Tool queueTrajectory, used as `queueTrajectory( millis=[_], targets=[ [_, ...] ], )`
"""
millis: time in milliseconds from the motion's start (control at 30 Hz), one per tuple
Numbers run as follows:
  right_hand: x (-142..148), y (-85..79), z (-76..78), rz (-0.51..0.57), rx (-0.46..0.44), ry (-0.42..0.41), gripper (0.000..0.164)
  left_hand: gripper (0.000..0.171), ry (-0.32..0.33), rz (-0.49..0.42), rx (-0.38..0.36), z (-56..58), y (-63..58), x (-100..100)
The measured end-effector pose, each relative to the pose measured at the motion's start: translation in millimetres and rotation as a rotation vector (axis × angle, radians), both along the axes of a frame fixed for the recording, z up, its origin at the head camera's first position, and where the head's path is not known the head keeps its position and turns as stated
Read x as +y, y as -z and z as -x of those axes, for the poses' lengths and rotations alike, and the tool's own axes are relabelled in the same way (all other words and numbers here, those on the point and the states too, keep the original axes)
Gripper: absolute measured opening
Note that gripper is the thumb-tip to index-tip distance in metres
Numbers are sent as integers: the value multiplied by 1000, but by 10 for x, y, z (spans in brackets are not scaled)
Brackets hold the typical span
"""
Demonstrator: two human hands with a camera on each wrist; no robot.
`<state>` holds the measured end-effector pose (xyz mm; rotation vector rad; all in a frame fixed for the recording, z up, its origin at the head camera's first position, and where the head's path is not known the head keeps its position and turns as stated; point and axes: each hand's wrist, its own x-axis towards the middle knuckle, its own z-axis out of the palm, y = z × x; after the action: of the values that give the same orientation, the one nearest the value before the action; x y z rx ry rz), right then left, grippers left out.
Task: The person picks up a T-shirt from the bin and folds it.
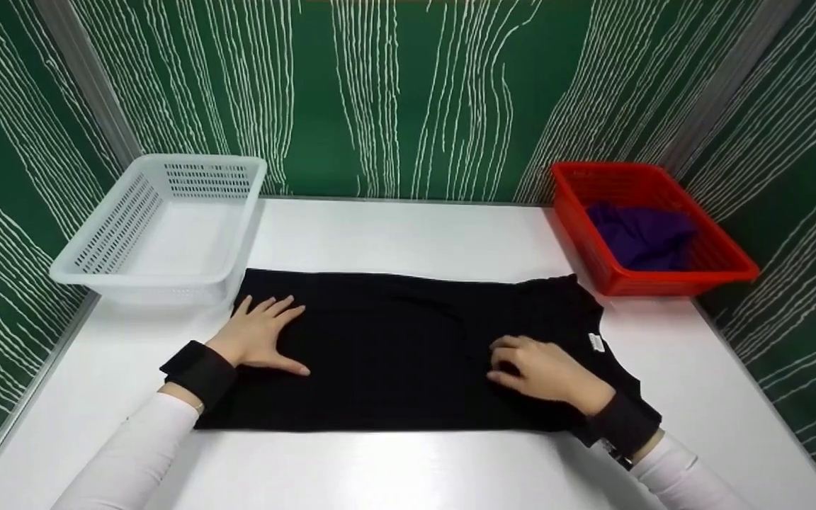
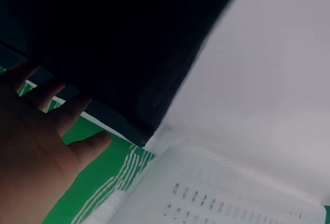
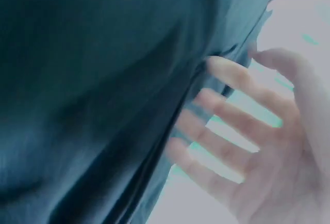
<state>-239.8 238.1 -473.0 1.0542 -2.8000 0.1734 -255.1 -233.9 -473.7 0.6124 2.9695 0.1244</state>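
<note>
A black shirt [image 1: 394, 354] lies spread sideways across the white table, a small white label [image 1: 596, 343] near its neckline at the right. Its straight hem end is at the left. My left hand [image 1: 256, 336] rests on the cloth near that end, fingers and thumb spread. In the left wrist view, the left hand [image 2: 41, 152] appears beside the shirt's edge [image 2: 124, 79]. Toward the neckline, my right hand [image 1: 535, 368] is over the shirt with loosely bent fingers. The right wrist view shows these fingers [image 3: 227, 110] at wrinkles in the fabric [image 3: 129, 95], pinching nothing.
An empty white plastic basket [image 1: 238, 234] stands at the back left, close to the shirt's hem corner. At the back right is a red basket [image 1: 691, 283] holding purple cloth [image 1: 642, 237]. Green panels [image 1: 408, 99] with white lines border the table [image 1: 401, 467].
</note>
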Motion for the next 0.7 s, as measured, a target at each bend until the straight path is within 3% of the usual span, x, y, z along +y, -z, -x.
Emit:
queueTrajectory(
  millis=[67, 167, 367, 533, 700],
  targets=[
    [7, -2, -7, 10, -63, 11, 25, 112, 5, 1, 0, 3, -7, 2],
    [55, -26, 34, 16, -200, 90, 45, 111, 7, -6, -2, 6, -8, 1],
    [219, -51, 205, -158, -507, 280, 85, 107, 1, -12, -26, 7, -11, -11],
    [284, -53, 253, -201, -536, 373, 97, 109, 1, -8, -42, 15, -31, -18],
    [197, -72, 116, -206, -495, 408, 102, 113, 32, -11, -83, -17, -40, -80]
  ],
)
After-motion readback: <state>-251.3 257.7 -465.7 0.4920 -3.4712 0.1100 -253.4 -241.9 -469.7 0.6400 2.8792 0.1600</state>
